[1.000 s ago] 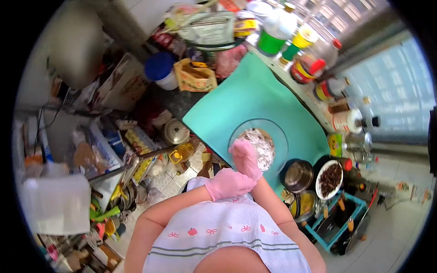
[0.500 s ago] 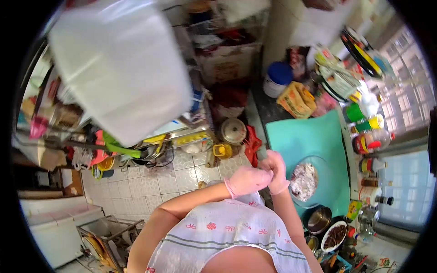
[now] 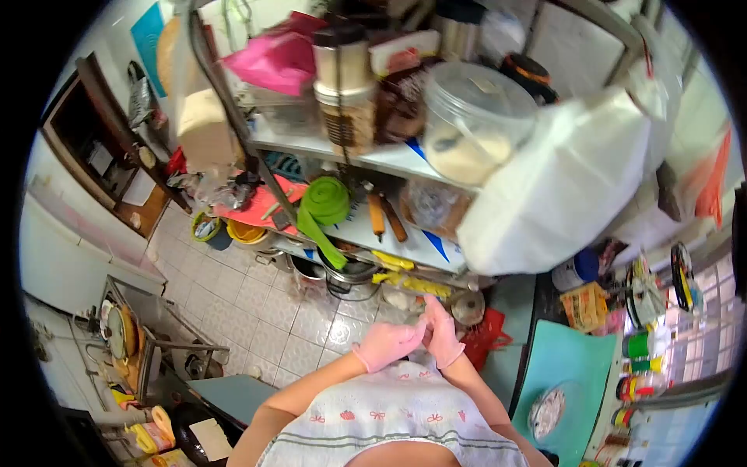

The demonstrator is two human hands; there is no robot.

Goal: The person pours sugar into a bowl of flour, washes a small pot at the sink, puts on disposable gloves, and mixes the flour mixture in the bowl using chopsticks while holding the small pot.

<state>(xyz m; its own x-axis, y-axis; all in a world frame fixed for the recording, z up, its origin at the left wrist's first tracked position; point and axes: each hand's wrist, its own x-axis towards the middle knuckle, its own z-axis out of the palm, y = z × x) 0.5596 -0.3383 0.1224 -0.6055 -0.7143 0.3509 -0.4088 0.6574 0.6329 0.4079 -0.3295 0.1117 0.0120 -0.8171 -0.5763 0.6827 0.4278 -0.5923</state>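
My left hand (image 3: 389, 346) and my right hand (image 3: 441, 333) meet in front of the apron (image 3: 373, 397), both in thin pink gloves. The left one is closed, its fingertips against the inner side of the right hand; whatever they pinch is hidden. On the right hand the fingers stretch upward, close together, with nothing visible in them. At the lower right a clear bowl (image 3: 547, 411) of white-coated pieces sits on a turquoise mat (image 3: 566, 354), apart from both hands.
Ahead stands a metal shelf rack (image 3: 373, 156) holding a clear tub (image 3: 475, 117), a rolled green strap (image 3: 325, 204) and knives. A large white bag (image 3: 560, 187) hangs at its right. Bottles (image 3: 638, 342) line the window side. A red bag (image 3: 486, 340) lies below the rack.
The view has swung left, bringing the shelf rack to the centre and the bowl to the lower right. My hands stay together; the right fingers now point up more.
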